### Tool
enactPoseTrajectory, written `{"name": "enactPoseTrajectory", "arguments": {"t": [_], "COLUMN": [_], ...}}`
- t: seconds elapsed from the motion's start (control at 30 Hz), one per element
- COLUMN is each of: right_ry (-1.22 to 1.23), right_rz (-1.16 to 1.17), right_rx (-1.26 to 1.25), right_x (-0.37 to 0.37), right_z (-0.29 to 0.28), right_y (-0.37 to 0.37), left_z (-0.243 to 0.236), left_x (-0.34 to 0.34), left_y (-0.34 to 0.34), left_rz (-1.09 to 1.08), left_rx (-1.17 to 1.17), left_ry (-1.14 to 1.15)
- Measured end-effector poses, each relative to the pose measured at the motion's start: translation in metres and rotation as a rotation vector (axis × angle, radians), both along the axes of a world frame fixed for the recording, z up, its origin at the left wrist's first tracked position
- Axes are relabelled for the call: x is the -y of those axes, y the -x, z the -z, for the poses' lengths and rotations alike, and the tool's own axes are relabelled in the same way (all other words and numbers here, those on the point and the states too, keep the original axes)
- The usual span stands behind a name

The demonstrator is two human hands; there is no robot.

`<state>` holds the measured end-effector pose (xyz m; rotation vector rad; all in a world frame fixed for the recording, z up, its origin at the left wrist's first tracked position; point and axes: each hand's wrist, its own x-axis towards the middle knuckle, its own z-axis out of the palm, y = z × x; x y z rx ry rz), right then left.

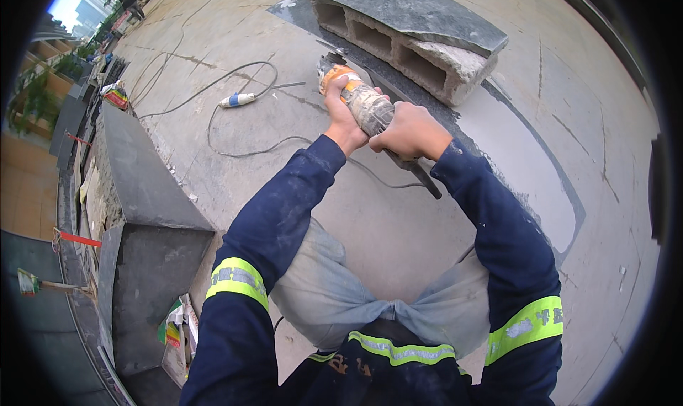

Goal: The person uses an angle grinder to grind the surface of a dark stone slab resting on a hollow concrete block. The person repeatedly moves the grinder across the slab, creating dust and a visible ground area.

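Observation:
Both my hands hold a dust-covered orange power tool [355, 93], which looks like an angle grinder. My left hand [340, 121] has its fingers wrapped round the front part, just behind the dark head. My right hand [413, 132] is closed on the rear body, from which a dark cable runs back. The tool's head is beside the near edge of a long dark stone slab [292, 8] with a pale coated surface [523, 164]; whether it touches is unclear. On that slab sits a hollow concrete block [455, 86] with a broken grey stone piece [405, 4] on top.
A cable with a white-and-blue connector [238, 100] loops across the concrete floor at left. Dark stone panels [156, 278] and bags [114, 94] line the left edge, beside a drop toward greenery and buildings. Another person [130, 1] is far off at upper left.

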<state>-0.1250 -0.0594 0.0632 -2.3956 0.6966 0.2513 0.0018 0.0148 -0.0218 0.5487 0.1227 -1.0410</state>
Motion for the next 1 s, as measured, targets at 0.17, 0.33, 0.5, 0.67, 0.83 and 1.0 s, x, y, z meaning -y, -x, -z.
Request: {"name": "enactPoseTrajectory", "arguments": {"t": [0.17, 0.33, 0.5, 0.67, 0.83, 1.0], "right_ry": [0.0, 0.001, 0.011, 0.04, -0.022, -0.027], "right_rz": [-0.001, 0.0, 0.009, 0.008, -0.001, 0.008], "right_rx": [-0.004, -0.007, -0.024, -0.01, -0.03, -0.023], "right_x": [0.0, -0.005, -0.008, -0.01, -0.011, -0.013], "right_z": [0.001, -0.005, -0.011, -0.011, -0.017, -0.019], "right_y": [0.012, 0.024, 0.032, 0.038, 0.044, 0.047], "left_z": [-0.003, -0.004, -0.008, -0.01, -0.013, -0.014], "left_x": [0.0, -0.005, -0.007, -0.009, -0.011, -0.013], "left_y": [0.015, 0.025, 0.034, 0.038, 0.044, 0.048], "left_rz": [-0.007, 0.004, 0.03, 0.051, 0.052, 0.064], "left_rx": [-0.018, 0.003, -0.008, -0.024, -0.034, -0.02], "left_ry": [-0.008, 0.02, 0.029, 0.036, 0.02, 0.013]}}
